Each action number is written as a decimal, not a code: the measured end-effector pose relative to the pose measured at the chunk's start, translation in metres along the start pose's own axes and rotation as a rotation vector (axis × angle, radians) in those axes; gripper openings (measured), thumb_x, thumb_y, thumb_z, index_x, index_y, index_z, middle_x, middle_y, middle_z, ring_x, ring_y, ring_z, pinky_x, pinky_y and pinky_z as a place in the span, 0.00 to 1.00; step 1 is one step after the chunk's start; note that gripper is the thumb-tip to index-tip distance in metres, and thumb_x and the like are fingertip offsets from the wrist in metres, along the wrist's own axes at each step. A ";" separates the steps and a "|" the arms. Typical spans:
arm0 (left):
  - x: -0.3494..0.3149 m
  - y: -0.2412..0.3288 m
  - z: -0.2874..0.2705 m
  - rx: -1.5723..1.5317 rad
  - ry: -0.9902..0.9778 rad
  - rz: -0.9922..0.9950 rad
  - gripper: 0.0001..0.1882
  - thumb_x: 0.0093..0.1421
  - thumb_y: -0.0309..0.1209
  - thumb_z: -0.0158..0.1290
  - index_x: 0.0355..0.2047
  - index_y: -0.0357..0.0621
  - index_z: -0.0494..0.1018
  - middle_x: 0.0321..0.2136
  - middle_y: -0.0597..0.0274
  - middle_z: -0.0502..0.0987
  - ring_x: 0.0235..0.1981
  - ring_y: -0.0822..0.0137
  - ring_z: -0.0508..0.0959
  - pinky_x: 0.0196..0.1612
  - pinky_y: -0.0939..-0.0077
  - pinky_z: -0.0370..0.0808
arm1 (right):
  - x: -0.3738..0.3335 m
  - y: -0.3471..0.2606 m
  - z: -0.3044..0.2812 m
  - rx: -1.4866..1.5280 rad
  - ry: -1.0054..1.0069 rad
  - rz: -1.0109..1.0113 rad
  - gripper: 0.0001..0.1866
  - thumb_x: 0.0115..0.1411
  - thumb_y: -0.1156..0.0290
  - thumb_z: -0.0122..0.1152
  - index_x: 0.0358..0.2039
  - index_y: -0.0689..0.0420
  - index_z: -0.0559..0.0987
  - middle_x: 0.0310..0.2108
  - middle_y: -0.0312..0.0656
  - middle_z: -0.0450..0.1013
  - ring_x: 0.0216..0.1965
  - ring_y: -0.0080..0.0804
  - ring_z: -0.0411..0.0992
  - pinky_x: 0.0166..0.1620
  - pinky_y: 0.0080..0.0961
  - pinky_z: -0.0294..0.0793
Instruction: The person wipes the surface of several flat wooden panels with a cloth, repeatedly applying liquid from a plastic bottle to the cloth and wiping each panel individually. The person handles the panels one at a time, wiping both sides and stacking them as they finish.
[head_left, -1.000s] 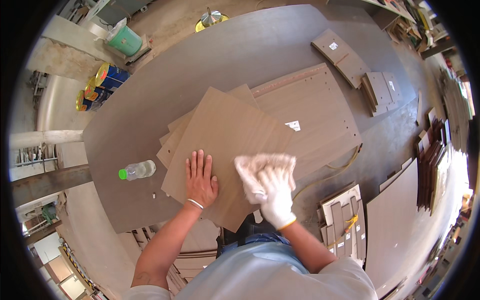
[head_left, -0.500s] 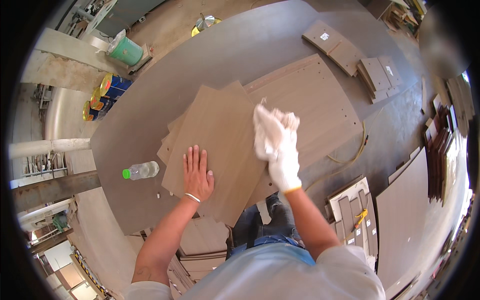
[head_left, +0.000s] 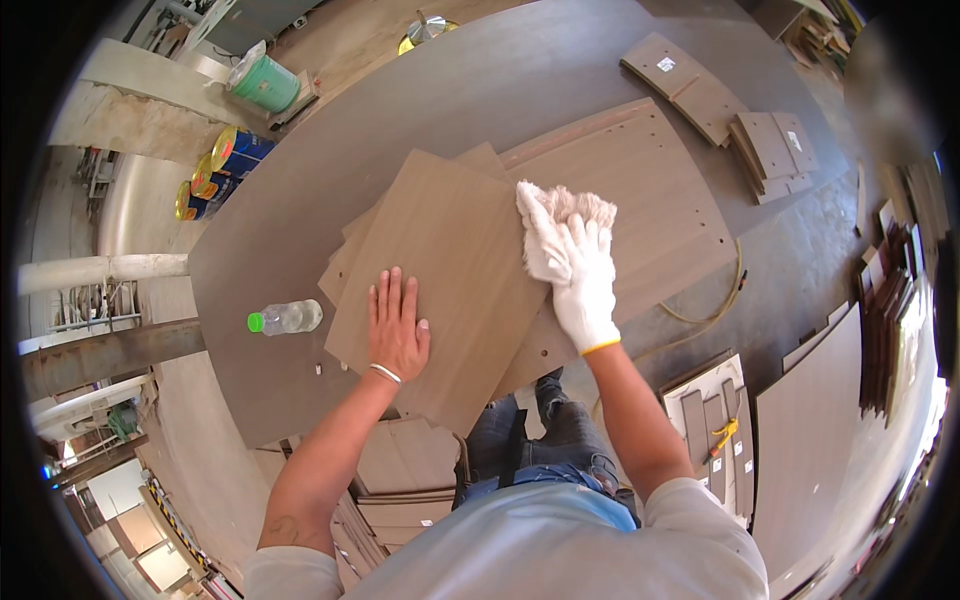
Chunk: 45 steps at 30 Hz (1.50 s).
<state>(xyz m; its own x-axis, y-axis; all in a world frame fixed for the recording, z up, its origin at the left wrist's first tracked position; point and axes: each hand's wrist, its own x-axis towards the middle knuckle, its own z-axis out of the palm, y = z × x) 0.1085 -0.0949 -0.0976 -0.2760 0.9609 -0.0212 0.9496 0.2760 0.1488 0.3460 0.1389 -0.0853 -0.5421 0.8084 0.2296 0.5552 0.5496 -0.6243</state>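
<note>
My bare left hand (head_left: 398, 325) lies flat, fingers stretched out, on the lower left part of a brown wood-grain panel (head_left: 455, 250). This panel rests askew on other brown panels, whose corners stick out around it. In a white knitted glove, my right hand (head_left: 575, 265) presses a fluffy off-white cloth (head_left: 590, 205) at the panel's right edge. Part of the cloth is hidden under the glove. Beyond it, a larger stack of panels with drilled holes (head_left: 660, 190) extends to the right.
The grey table (head_left: 330, 190) carries a clear bottle with a green cap (head_left: 288, 317) at left and small stacked boards (head_left: 690, 88) at far right. A yellow hose (head_left: 725, 300) lies right of the panels. A yellow air gun (head_left: 722, 437) rests on narrow boards at lower right.
My right hand and the cloth have shifted slightly right, and the glove shows sharply where it was blurred. My left hand stays on the panel. The whole view has shifted a little.
</note>
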 end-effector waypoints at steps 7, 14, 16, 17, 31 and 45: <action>-0.007 -0.005 0.003 -0.028 0.040 0.034 0.40 0.66 0.34 0.44 0.78 0.35 0.53 0.79 0.38 0.49 0.80 0.38 0.47 0.80 0.39 0.40 | -0.092 -0.046 -0.015 0.116 -0.308 -0.402 0.27 0.49 0.70 0.62 0.52 0.61 0.82 0.56 0.49 0.76 0.61 0.53 0.70 0.70 0.52 0.63; -0.003 -0.002 0.005 -0.003 0.057 -0.011 0.40 0.66 0.34 0.46 0.77 0.34 0.53 0.79 0.37 0.48 0.80 0.38 0.46 0.80 0.39 0.41 | -0.001 0.034 0.001 0.099 -0.005 -0.328 0.19 0.61 0.76 0.55 0.53 0.55 0.82 0.56 0.51 0.77 0.63 0.57 0.70 0.65 0.48 0.70; -0.002 -0.001 0.004 0.002 0.042 -0.014 0.40 0.66 0.34 0.46 0.77 0.34 0.53 0.79 0.37 0.48 0.80 0.38 0.46 0.80 0.39 0.41 | 0.033 0.061 -0.002 0.177 -0.068 0.271 0.19 0.60 0.72 0.58 0.52 0.51 0.84 0.52 0.57 0.80 0.51 0.57 0.80 0.58 0.45 0.78; 0.001 0.001 0.003 0.014 0.029 -0.027 0.40 0.66 0.35 0.46 0.77 0.35 0.53 0.79 0.38 0.48 0.81 0.38 0.46 0.80 0.40 0.41 | 0.060 0.080 -0.013 0.069 -0.242 0.223 0.13 0.62 0.70 0.59 0.45 0.56 0.85 0.38 0.53 0.79 0.41 0.47 0.81 0.46 0.40 0.80; 0.001 0.007 0.002 0.006 0.018 -0.048 0.38 0.68 0.38 0.46 0.76 0.36 0.56 0.79 0.40 0.50 0.81 0.41 0.47 0.81 0.42 0.41 | -0.161 -0.100 0.037 0.487 -0.481 -0.728 0.19 0.51 0.64 0.65 0.44 0.52 0.82 0.45 0.42 0.77 0.53 0.45 0.75 0.64 0.48 0.73; -0.006 0.004 -0.004 -0.019 0.040 -0.047 0.36 0.71 0.43 0.46 0.75 0.40 0.60 0.79 0.43 0.52 0.81 0.45 0.47 0.82 0.45 0.42 | 0.137 -0.067 0.103 -0.356 -0.344 0.042 0.32 0.66 0.61 0.65 0.70 0.54 0.74 0.71 0.48 0.69 0.74 0.48 0.63 0.71 0.46 0.64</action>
<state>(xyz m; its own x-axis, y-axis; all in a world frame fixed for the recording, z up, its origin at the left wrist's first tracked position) 0.1138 -0.0996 -0.0926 -0.3266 0.9451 0.0108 0.9324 0.3203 0.1673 0.1695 0.1913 -0.0887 -0.6577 0.7481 -0.0877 0.7298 0.6042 -0.3199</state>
